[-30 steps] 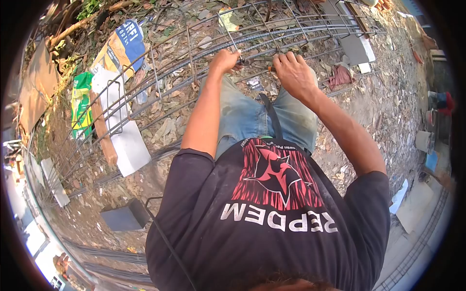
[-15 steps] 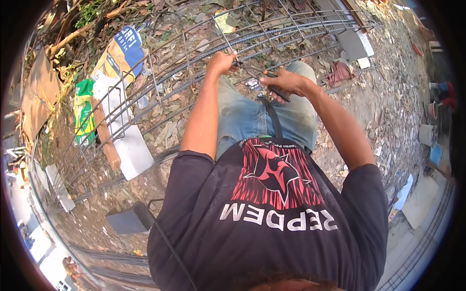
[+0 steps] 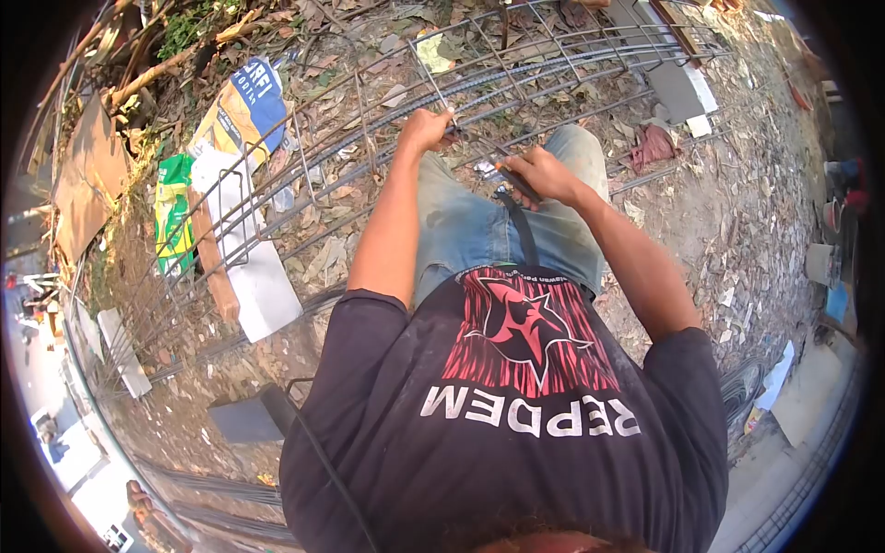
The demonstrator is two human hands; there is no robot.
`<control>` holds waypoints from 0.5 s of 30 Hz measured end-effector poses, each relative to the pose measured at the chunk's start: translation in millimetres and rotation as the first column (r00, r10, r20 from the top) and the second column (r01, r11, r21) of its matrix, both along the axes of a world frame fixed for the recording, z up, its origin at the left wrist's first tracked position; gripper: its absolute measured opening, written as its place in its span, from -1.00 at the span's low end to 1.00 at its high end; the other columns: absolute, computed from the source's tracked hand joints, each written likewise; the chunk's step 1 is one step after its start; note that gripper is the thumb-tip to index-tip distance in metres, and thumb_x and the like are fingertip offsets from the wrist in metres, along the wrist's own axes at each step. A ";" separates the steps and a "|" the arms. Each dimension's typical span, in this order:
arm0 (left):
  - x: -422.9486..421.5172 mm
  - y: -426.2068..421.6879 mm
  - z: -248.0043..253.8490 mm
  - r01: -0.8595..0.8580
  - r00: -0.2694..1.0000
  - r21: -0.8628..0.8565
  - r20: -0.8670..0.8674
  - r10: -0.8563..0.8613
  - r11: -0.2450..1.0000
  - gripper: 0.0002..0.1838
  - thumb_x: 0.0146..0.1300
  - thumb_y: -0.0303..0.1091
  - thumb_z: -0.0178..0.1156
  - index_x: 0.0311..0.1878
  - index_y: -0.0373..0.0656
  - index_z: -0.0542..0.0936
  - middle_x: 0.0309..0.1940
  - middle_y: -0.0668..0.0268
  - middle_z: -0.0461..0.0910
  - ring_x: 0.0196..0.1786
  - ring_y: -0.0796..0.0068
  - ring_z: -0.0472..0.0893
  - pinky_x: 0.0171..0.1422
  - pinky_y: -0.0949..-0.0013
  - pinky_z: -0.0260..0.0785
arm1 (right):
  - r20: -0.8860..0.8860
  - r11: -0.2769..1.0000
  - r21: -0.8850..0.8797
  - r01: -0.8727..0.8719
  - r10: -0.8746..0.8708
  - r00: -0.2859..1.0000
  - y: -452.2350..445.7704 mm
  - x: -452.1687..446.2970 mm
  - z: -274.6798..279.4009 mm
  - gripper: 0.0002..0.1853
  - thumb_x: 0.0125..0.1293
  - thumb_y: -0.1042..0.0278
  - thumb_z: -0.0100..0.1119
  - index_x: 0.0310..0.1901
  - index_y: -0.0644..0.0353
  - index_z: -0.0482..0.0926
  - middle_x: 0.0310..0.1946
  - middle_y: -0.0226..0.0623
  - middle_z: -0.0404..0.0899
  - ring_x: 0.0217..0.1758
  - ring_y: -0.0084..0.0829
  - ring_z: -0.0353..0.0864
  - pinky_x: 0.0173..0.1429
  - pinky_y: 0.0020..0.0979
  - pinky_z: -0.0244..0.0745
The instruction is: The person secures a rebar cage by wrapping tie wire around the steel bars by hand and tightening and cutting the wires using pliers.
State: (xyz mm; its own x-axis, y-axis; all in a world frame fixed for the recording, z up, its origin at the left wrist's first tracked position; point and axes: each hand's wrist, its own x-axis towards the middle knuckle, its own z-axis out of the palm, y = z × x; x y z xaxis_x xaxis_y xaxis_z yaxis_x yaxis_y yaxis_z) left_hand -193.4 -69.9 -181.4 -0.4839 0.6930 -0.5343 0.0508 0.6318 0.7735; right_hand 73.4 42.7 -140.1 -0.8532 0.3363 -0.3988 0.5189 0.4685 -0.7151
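My left hand is closed at the near side of a rebar cage, its fingers pinched round a thin steel stirrup where it meets a long bar. Wrapped in my right hand are black-handled pliers with orange near the pivot. Their jaws point left toward the bar at my left fingers; I cannot make out whether they grip wire there. Both hands are above my knees, in front of my jeans.
Ribbed bars of the cage run from lower left to upper right across leaf-littered ground. A blue and yellow mortar bag, a green bag and a white board lie left. A grey block is beneath the cage's right end.
The pliers' handles, spread apart before, are now closer together in my right hand. My left hand stays at the same stirrup, and the view has shifted slightly.
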 end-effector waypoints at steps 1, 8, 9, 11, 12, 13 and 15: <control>-0.5 -1.3 -1.3 -0.001 1.000 0.001 -0.018 0.001 1.000 -0.42 0.58 0.11 0.14 -0.19 -0.28 0.82 -0.39 0.24 0.84 -0.40 0.44 0.81 -0.24 0.30 0.64 | 0.121 0.866 -0.449 0.221 -0.186 0.975 -9.3 -0.7 19.6 -0.51 0.63 -0.06 0.09 -0.01 0.34 0.62 -0.49 -0.23 0.66 -0.54 -0.27 0.68 -0.39 -0.26 0.65; 34.3 -33.1 13.6 -0.150 0.702 0.509 -0.549 0.453 0.848 -0.50 0.56 0.03 0.22 -0.08 -0.33 0.77 -0.29 0.16 0.83 -0.24 0.41 0.81 -0.12 0.31 0.62 | 0.192 0.363 -0.878 0.312 -0.329 0.925 -41.5 13.7 10.6 -0.53 0.54 -0.06 0.31 0.09 0.27 0.64 -0.53 -0.40 0.63 -0.62 -0.56 0.60 -0.57 -0.52 0.47; 48.5 -42.2 26.2 -0.230 0.703 0.593 -0.447 0.553 0.772 -0.53 0.57 0.00 0.23 -0.02 -0.33 0.75 -0.23 0.15 0.82 -0.19 0.40 0.80 -0.09 0.30 0.62 | 0.191 0.281 -0.909 0.308 -0.375 0.907 -50.9 13.6 11.3 -0.51 0.53 -0.06 0.32 0.12 0.28 0.64 -0.53 -0.40 0.63 -0.62 -0.57 0.59 -0.59 -0.52 0.46; 74.9 -53.9 10.2 -0.397 0.826 0.581 -0.111 0.553 0.710 -0.53 0.63 -0.01 0.15 0.09 -0.32 0.70 -0.15 0.16 0.80 -0.12 0.35 0.78 0.01 0.27 0.62 | 0.194 0.152 -0.947 0.283 -0.434 0.880 -62.8 9.9 0.2 -0.45 0.51 -0.06 0.35 0.23 0.29 0.63 -0.52 -0.41 0.63 -0.62 -0.60 0.58 -0.65 -0.56 0.38; 88.5 -63.5 -0.2 -0.485 0.838 0.544 0.066 0.541 0.685 -0.52 0.66 -0.02 0.11 0.15 -0.32 0.68 -0.11 0.17 0.79 -0.08 0.33 0.77 0.06 0.25 0.62 | 0.184 0.155 -0.949 0.274 -0.435 0.881 -68.8 11.2 -8.3 -0.46 0.51 -0.06 0.35 0.22 0.28 0.64 -0.52 -0.40 0.63 -0.62 -0.60 0.58 -0.65 -0.57 0.37; 103.1 -68.4 -3.5 -0.568 0.820 0.476 0.256 0.513 0.671 -0.53 0.66 -0.02 0.11 0.18 -0.31 0.66 -0.09 0.18 0.79 -0.07 0.33 0.77 0.08 0.25 0.62 | 0.166 0.163 -0.952 0.258 -0.434 0.885 -72.5 9.4 -13.6 -0.47 0.52 -0.06 0.34 0.21 0.27 0.64 -0.52 -0.40 0.62 -0.62 -0.59 0.57 -0.66 -0.58 0.36; 127.0 -70.5 -2.5 -0.688 0.677 0.305 0.597 0.431 0.658 -0.53 0.67 -0.02 0.11 0.23 -0.28 0.63 -0.04 0.21 0.78 -0.06 0.35 0.76 0.10 0.26 0.61 | 0.142 0.177 -0.954 0.243 -0.449 0.882 -73.4 8.4 -13.1 -0.52 0.47 -0.02 0.40 0.16 0.23 0.65 -0.49 -0.41 0.63 -0.61 -0.64 0.59 -0.68 -0.65 0.29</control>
State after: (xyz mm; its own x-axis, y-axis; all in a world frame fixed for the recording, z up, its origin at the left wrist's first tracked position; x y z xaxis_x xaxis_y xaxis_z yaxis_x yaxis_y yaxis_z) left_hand -66.4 -140.4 -183.9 -0.6647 0.5776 -0.4739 -0.6029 -0.0399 0.7969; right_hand 81.8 -30.6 -153.2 -0.8316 0.0933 -0.5475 0.2835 -0.7764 -0.5629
